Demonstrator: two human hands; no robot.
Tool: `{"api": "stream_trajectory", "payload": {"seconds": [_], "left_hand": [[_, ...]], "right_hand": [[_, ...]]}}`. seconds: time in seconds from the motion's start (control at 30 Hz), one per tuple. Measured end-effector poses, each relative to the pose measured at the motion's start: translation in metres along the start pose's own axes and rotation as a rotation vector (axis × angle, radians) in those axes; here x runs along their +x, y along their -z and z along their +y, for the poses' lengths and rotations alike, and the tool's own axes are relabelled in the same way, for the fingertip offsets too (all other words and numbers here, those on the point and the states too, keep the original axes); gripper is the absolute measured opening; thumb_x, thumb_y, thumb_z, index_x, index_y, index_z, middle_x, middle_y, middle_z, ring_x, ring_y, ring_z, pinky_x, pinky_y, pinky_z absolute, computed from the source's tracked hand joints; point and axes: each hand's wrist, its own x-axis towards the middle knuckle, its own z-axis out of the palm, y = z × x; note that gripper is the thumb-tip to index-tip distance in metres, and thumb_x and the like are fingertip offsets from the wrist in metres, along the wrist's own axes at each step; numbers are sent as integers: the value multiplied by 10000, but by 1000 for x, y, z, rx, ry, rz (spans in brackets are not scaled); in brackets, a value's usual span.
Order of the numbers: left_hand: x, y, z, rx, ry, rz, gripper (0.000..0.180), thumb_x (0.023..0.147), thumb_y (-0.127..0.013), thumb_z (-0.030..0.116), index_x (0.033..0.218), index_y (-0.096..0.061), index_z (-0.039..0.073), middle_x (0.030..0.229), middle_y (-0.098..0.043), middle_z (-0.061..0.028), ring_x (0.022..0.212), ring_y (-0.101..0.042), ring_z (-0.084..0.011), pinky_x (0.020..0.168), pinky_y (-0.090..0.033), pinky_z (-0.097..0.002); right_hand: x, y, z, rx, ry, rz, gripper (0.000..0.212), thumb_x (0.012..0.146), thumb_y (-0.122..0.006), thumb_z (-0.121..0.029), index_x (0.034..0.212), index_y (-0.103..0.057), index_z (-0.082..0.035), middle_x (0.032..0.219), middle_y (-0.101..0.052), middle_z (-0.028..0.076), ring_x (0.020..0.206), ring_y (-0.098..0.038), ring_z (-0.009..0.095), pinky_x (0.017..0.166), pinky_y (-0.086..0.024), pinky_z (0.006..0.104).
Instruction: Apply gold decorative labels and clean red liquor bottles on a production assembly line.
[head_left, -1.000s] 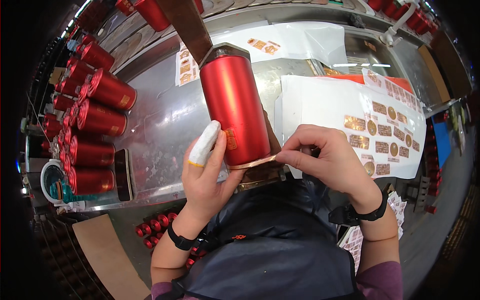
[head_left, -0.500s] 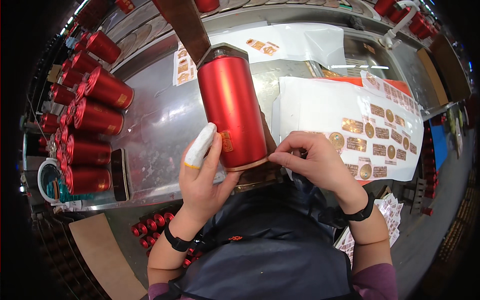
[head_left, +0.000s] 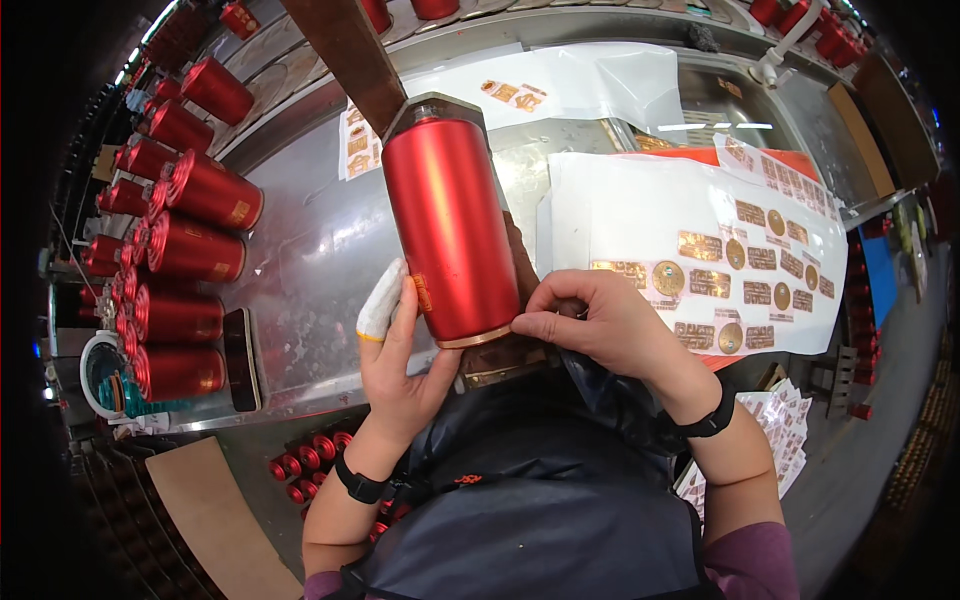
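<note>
A shiny red metal bottle (head_left: 450,225) lies tilted in front of me, its neck in a dark angular holder (head_left: 437,104) and its gold-rimmed base toward me. A gold sticker shows at its lower left side, partly turned out of sight. My left hand (head_left: 395,365) grips the bottle from the left, fingers along its side and thumb near the base; a white cover with a yellow band wraps one finger. At the base's right edge, my right hand (head_left: 610,325) is closed, thumb tip against the gold rim. Its curled fingertips are partly hidden.
Several red bottles (head_left: 195,250) stand at the left. White sheets of gold stickers (head_left: 620,220) lie to the right on the metal table (head_left: 300,270). A brown beam (head_left: 350,60) rises beyond the holder. A dark flat case (head_left: 240,358) sits at the left edge; a sink (head_left: 735,100) is far right.
The bottle has turned so its gold sticker sits farther round to the left. Both hands stay at the base, the right thumb still by the rim. The whole view has shifted slightly.
</note>
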Motion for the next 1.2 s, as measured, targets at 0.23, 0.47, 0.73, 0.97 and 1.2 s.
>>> {"api": "stream_trajectory", "payload": {"seconds": [0.23,0.47,0.73,0.97,1.2], "left_hand": [[-7,-7,-5,-91,75,-34,633,842,-693,31,1398,-416,-86,1388,-471,-229,1235,-518,-340,1000,-460,-379],[-16,7,5,-42,35,18,527,829,-688,65,1317,-523,-48,1299,-557,-227,1164,-557,-349,960,-470,-393],[-23,20,11,121,-285,-42,315,763,-702,23,1079,-701,18,1137,-641,-170,967,-641,-309,820,-542,-358],[-9,8,25,192,-422,-32,351,688,-728,-21,1030,-728,57,1106,-648,-136,1033,-610,-277,809,-541,-349],[-7,20,28,169,-341,-56,346,658,-730,-56,998,-723,3,1060,-661,-145,933,-651,-264,788,-571,-327]], "right_hand": [[1,-2,0,103,-8,-61,218,890,-719,-202,807,-649,-13,618,-526,-57,576,-426,8,509,-340,206],[2,-1,0,95,-17,-80,225,895,-716,-207,800,-641,-17,630,-523,-60,586,-425,6,521,-342,199],[5,2,0,120,-31,-135,177,899,-715,-164,807,-639,-32,661,-499,-82,614,-402,1,544,-322,194],[5,1,-4,71,-24,-115,185,882,-735,-171,803,-622,-47,642,-457,-88,599,-368,3,526,-293,200],[4,-2,-2,118,-11,-71,188,866,-749,-156,803,-599,-63,634,-427,-97,590,-343,-2,511,-271,197]]}}
